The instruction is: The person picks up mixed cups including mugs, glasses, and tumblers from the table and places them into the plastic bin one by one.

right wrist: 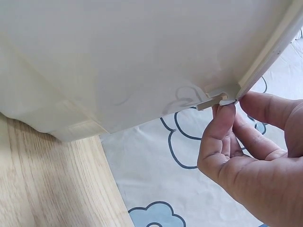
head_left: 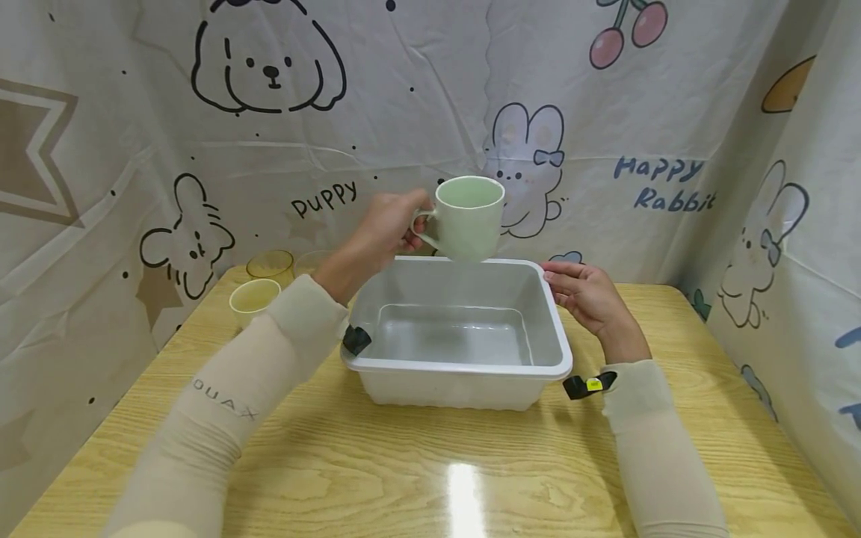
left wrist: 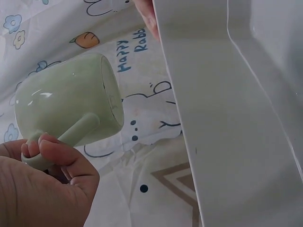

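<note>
A pale green mug (head_left: 469, 220) hangs upright in the air above the far rim of a light grey plastic basin (head_left: 454, 387). My left hand (head_left: 389, 223) grips it by the handle; in the left wrist view, the fingers of that left hand (left wrist: 61, 177) curl through the handle of the mug (left wrist: 61, 101). At the basin's far right corner, my right hand (head_left: 584, 295) pinches the rim. The right wrist view shows this right hand (right wrist: 260, 146) with thumb and fingertips at the rim of the basin (right wrist: 123, 56). No objects show inside the basin.
Left of the basin, partly behind my left forearm, stand a yellow cup (head_left: 254, 297), an amber glass (head_left: 270, 263) and what looks like a clear glass (head_left: 313, 260). All rest on a wooden table (head_left: 377, 463). A printed cloth (head_left: 417, 127) hangs behind and at both sides.
</note>
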The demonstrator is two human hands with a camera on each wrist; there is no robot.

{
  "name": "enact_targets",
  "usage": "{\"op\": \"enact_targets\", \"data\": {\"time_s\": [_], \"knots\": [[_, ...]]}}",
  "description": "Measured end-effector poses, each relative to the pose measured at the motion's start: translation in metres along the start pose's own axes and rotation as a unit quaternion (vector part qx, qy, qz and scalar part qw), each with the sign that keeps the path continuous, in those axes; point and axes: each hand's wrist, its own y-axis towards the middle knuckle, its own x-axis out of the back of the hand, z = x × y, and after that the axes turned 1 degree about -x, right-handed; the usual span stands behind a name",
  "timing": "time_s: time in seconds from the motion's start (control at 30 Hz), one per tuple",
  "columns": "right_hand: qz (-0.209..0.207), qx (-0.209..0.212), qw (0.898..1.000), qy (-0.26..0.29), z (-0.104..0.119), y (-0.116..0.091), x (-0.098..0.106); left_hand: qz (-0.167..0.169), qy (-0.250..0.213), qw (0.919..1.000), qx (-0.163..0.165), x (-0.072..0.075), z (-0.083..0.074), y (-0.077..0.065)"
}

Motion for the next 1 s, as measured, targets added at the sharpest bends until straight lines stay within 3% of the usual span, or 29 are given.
{"op": "enact_targets", "data": {"time_s": [0.2,0.5,0.77,1.0], "knots": [[-0.004,0.001,1.0,-0.007,-0.001,0.001,0.0,0.04,0.046,0.9981,0.014,-0.009,0.007,0.003],[-0.007,-0.002,1.0,-0.019,-0.002,0.0,0.001,0.113,0.095,0.988,0.047,-0.021,0.017,0.005],[0.003,-0.002,1.0,0.015,0.0,0.001,0.001,0.147,0.134,0.9775,0.071,-0.028,0.029,0.005],[0.004,-0.001,1.0,0.009,0.0,0.001,0.0,0.163,0.155,0.9712,0.08,-0.03,0.041,0.005]]}}
